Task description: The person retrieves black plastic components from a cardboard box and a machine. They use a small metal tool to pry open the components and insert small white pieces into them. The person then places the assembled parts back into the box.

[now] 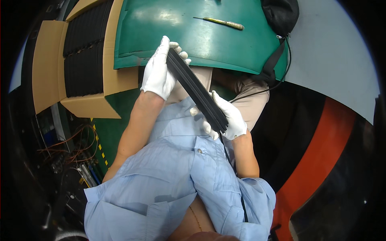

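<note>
A long black grooved bar (197, 90), like an extruded profile, slants across my lap from upper left to lower right. My left hand (161, 70), in a white glove, is closed around its upper end, with fingertips showing past the far edge. Around the lower end my right hand (229, 116), also white-gloved, is closed, its fingers reaching underneath and out on the left side. The bar is held above my legs, near the front edge of the green mat (161, 44).
An open cardboard box (48, 68) at the left holds rows of similar black pieces (84, 72). A screwdriver (221, 23) with a yellowish handle lies on the mat. A black bag (280, 16) with a strap and cable sits at the far right. Loose wires (76, 140) lie lower left.
</note>
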`<action>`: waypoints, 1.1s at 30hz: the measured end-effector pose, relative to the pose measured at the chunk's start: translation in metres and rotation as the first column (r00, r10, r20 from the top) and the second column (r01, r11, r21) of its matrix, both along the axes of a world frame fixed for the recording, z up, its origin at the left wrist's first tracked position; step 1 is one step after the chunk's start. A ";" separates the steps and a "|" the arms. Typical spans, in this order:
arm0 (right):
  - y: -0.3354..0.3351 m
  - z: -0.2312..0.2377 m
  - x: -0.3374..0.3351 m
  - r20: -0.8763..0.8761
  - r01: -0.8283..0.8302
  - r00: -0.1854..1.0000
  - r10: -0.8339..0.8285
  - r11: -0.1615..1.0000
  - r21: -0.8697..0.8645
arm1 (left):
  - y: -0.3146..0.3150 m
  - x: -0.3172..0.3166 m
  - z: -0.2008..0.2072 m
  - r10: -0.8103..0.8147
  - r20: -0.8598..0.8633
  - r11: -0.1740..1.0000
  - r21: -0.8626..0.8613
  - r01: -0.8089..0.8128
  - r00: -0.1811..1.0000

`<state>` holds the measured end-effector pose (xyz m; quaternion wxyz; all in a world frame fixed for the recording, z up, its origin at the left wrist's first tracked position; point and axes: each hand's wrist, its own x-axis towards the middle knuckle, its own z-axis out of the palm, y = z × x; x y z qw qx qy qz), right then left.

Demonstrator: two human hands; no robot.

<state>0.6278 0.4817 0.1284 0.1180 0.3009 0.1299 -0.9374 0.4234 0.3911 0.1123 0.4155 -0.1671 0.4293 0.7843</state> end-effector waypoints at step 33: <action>-0.029 0.057 -0.015 0.373 -0.383 0.920 0.117 0.086 0.920 | 0.005 0.029 0.021 0.010 0.004 0.999 -0.041 -0.010 1.000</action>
